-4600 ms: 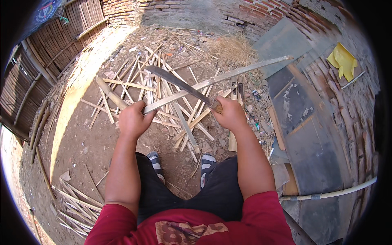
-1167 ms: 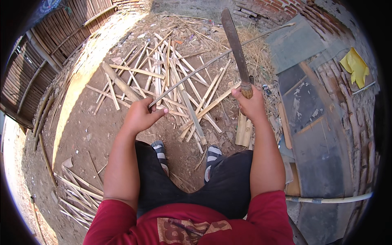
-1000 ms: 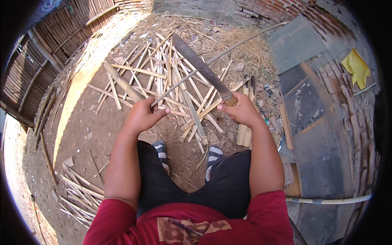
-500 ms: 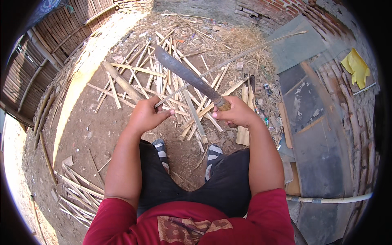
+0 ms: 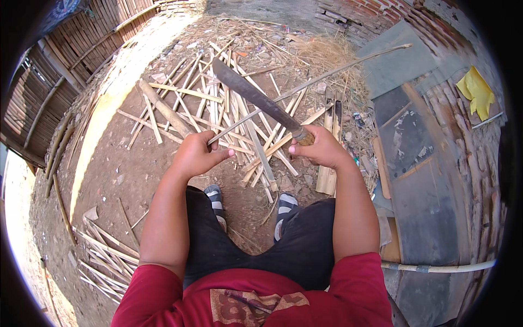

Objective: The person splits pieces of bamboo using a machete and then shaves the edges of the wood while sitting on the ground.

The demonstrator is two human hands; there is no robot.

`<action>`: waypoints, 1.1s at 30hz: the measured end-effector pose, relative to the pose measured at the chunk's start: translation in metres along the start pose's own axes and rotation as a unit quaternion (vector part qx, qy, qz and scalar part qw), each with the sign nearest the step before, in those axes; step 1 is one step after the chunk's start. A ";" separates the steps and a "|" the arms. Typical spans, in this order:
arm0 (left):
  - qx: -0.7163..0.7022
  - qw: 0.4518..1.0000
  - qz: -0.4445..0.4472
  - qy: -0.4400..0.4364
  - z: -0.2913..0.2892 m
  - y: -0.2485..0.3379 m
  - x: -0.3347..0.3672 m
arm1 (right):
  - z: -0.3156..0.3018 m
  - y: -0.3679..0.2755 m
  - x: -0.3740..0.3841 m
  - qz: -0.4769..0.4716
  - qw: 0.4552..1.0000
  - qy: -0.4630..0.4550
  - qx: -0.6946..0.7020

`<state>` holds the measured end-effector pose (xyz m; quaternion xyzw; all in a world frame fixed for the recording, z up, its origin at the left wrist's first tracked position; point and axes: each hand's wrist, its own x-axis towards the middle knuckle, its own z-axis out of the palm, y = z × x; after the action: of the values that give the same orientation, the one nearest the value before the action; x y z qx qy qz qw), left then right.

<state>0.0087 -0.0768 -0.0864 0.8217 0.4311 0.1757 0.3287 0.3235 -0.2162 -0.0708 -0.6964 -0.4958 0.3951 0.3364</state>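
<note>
My left hand (image 5: 197, 155) is closed round the near end of a long thin bamboo strip (image 5: 338, 70), its thumb stretched out to the right. The strip slants away to the far right and ends over a grey sheet. In my right hand (image 5: 321, 148) is a machete (image 5: 256, 97), gripped by its wooden handle. Its broad dark blade points to the far left and crosses the strip; whether the two touch I cannot tell. Below both hands, many split bamboo pieces (image 5: 253, 139) lie crisscrossed on the dirt.
A thick bamboo pole (image 5: 163, 109) lies left of the heap. More thin strips (image 5: 106, 256) are piled at the lower left. Along the right side lean dark sheets (image 5: 425, 201) and a yellow crumpled piece (image 5: 475, 91). Dry straw (image 5: 327, 57) lies at the back, near a brick wall.
The machete has shifted slightly right and down along the strip, together with my right hand. The strip's far end has dipped a little. My left hand stays almost in place.
</note>
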 end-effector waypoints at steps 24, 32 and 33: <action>0.013 0.999 -0.011 -0.038 0.002 -0.002 0.005 | 0.025 -0.020 -0.007 -0.222 0.888 0.222 -0.336; 0.068 0.998 -0.001 0.001 -0.008 -0.009 0.003 | -0.021 0.007 0.006 -0.087 0.925 0.331 -0.163; 0.072 0.997 0.002 0.007 -0.007 -0.008 0.003 | -0.020 0.006 0.006 -0.063 0.930 0.311 -0.184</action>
<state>0.0014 -0.0682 -0.0870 0.8427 0.4437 0.1505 0.2652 0.3445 -0.2137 -0.0682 -0.8015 -0.4729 0.0387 0.3641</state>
